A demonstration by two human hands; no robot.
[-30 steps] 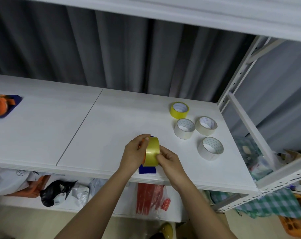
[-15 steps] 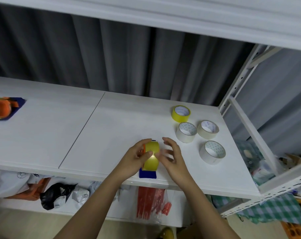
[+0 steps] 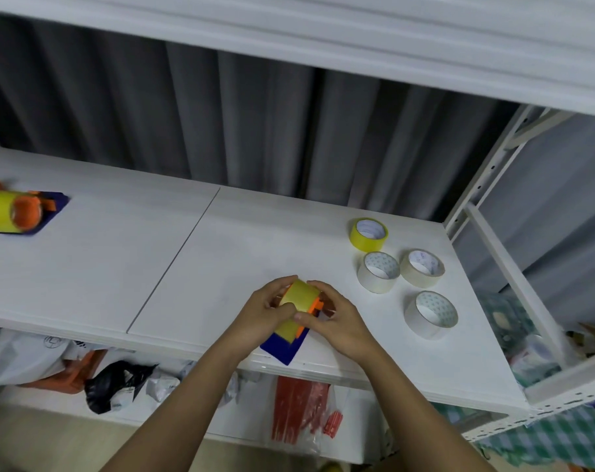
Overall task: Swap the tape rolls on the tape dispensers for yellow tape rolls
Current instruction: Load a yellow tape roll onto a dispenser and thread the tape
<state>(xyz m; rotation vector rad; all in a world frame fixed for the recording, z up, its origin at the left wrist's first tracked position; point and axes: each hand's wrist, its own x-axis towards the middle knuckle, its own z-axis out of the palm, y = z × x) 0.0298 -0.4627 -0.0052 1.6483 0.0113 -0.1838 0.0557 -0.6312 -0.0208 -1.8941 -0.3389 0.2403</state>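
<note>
A blue and orange tape dispenser [image 3: 287, 345] lies at the front edge of the white shelf [image 3: 153, 260], with a yellow tape roll [image 3: 299, 296] on it. My left hand [image 3: 263, 315] grips the roll and dispenser from the left. My right hand [image 3: 337, 323] holds them from the right, its thumb on the tape. A spare yellow roll [image 3: 368, 234] lies flat at the back right. Three pale rolls [image 3: 379, 272] [image 3: 422, 268] [image 3: 430, 314] lie near it. At the far left a second dispenser [image 3: 37, 212] carries a yellow roll [image 3: 0, 211].
A white metal rack post [image 3: 486, 185] and a slanted rail [image 3: 514, 281] border the shelf on the right. A grey curtain [image 3: 255, 131] hangs behind. Below the shelf lie bags, a black one [image 3: 115, 386] and a red packet [image 3: 303, 413]. An upper shelf [image 3: 323, 46] overhangs.
The dispenser with the yellow roll has been turned and tilted so its blue base points over the shelf's front edge. My right hand has closed back onto it.
</note>
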